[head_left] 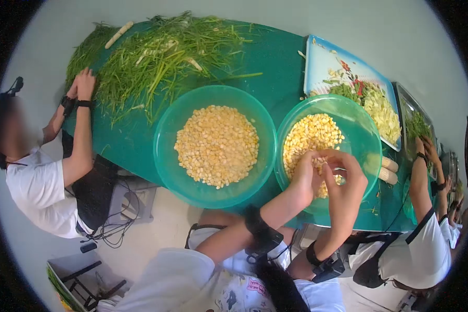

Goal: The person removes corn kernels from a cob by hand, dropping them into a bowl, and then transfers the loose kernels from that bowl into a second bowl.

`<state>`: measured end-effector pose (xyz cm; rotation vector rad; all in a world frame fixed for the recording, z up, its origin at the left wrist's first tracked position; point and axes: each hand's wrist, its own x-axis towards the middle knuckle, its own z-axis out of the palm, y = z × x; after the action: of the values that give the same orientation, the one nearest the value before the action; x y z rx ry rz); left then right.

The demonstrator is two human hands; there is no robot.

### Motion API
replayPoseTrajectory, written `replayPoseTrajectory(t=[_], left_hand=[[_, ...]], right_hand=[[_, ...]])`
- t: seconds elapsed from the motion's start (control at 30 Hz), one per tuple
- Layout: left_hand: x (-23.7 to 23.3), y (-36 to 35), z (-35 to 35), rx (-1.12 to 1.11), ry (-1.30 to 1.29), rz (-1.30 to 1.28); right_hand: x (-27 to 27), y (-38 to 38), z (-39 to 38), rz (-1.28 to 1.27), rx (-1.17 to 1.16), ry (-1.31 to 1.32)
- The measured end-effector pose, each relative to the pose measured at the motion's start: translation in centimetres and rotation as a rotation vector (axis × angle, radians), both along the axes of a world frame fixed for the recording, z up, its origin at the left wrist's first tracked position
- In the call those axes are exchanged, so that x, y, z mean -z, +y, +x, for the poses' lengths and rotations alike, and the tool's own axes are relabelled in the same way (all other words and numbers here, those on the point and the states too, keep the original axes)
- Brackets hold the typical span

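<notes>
My left hand (304,174) is cupped over the right green bowl (366,117), with pale corn kernels (320,164) in its palm and fingers. My right hand (347,179) meets it there, its fingers curled and their tips over the kernels; what they pinch is too small to make out. Below both hands, yellow kernels (312,130) lie in the bowl, mostly on its left side. Close by on the left stands a larger green bowl (164,140) with many loose kernels (218,145).
Green stalks (161,62) are heaped on the green table (281,62) at the upper left, by a co-worker's hands (81,86). A tray (320,57) of chopped vegetables stands behind the right bowl. Corn cobs (388,169) lie right of it, near another co-worker's arm (420,182).
</notes>
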<state>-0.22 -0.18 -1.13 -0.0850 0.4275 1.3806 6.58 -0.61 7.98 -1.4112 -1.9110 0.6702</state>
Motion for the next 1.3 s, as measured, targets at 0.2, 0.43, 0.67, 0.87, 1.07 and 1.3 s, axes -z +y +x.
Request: replayPoseTrajectory(t=[0.2,0.43,0.67,0.87,1.07,1.3], left_hand=[[-1.2,0.3,-0.2,0.075,0.024,-0.08],[-0.2,0.4,0.5,0.017,0.013,-0.034],[0.3,0.4,0.9,-0.005,0.102,0.013],[-0.9,0.3,0.6,0.017,0.112,-0.025],[-1.0,0.4,0.5,0.01,0.117,-0.033],[0.3,0.6,0.6,0.002,0.106,-0.016]], right_hand=[[2.2,-0.1,1.1,-0.063,-0.015,-0.073],[3.6,0.8,0.9,0.007,0.008,-0.042],[3.4,0.7,0.7,-0.024,0.04,-0.084],[4.9,1.4,0.7,0.106,0.052,-0.07],[5.1,1.3,1.1,0.005,0.096,0.034],[5.2,1.3,1.4,-0.056,0.188,0.14]])
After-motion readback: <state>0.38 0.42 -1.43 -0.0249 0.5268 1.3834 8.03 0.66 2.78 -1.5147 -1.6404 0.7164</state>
